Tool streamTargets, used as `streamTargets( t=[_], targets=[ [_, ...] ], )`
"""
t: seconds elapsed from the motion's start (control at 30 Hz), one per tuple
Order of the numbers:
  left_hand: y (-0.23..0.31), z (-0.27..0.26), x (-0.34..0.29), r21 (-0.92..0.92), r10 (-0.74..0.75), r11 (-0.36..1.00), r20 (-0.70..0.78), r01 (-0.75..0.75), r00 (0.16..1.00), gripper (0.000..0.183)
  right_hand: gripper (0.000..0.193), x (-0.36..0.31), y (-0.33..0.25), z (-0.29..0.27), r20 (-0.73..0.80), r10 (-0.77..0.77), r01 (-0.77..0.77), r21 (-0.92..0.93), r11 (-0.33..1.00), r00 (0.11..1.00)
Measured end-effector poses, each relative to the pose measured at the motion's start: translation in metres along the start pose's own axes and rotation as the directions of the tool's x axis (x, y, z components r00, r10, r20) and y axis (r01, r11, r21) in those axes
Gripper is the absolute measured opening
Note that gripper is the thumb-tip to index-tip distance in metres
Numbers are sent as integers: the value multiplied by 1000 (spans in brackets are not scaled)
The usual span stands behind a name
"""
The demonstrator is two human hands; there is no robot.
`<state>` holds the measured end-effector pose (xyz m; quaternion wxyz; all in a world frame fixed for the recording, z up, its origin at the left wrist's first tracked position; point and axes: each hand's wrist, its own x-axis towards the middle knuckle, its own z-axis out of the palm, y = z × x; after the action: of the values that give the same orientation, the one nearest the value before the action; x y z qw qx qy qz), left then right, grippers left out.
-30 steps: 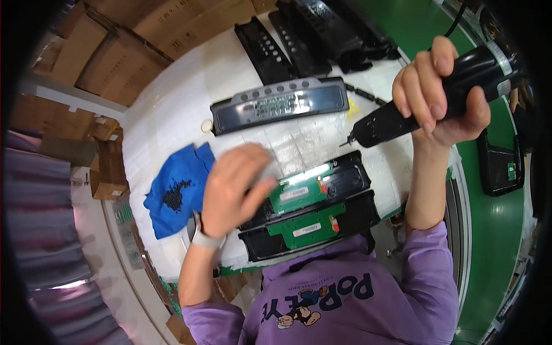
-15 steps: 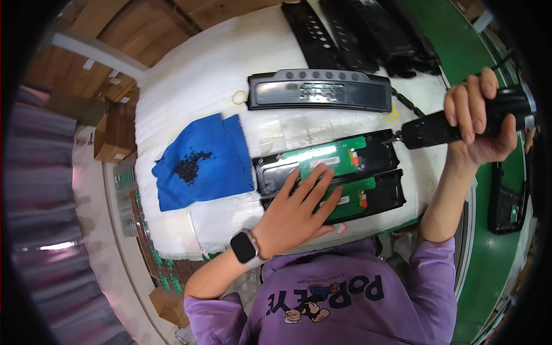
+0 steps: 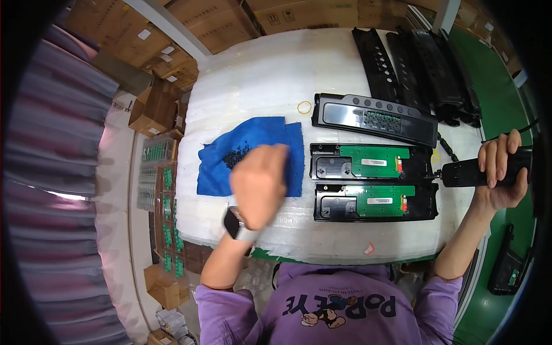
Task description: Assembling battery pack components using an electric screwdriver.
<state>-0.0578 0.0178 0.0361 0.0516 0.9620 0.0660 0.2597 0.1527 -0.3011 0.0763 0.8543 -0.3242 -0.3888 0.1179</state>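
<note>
My right hand (image 3: 499, 167) is wrapped round a black electric screwdriver (image 3: 460, 173), held level with its tip at the right end of a black plastic housing (image 3: 330, 167). That housing carries a green circuit board (image 3: 368, 153). A second housing (image 3: 333, 211) with a like board (image 3: 374, 192) lies just nearer to me. Over the near part of a blue cloth (image 3: 215, 183) is my left hand (image 3: 260, 184), smeared by motion, its fingers hidden or blurred. A heap of small black screws (image 3: 234, 157) lies on the cloth beside it.
Beyond the housings lies a panel with a row of buttons (image 3: 376, 118). Black plastic covers (image 3: 440, 75) are piled at the far right of the white padded table (image 3: 259, 63). A yellow rubber band (image 3: 304, 107) lies near the panel. Cardboard boxes (image 3: 204, 26) stand behind.
My left hand has left the circuit boards and moved left to the cloth. My right hand still grips the screwdriver at the far housing's right end. The whole view has shifted.
</note>
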Motion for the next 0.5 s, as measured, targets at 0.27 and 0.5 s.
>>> streamTargets(
  t=[0.27,0.5],
  targets=[
    [-62,-2,-27,256,-297,933,148,254,943,7,42,3,14,13,34,39,-36,-75,997,999],
    [-68,-5,-29,183,-295,938,-20,294,955,2,41,6,24,25,71,73,-67,-82,994,995]
  ],
)
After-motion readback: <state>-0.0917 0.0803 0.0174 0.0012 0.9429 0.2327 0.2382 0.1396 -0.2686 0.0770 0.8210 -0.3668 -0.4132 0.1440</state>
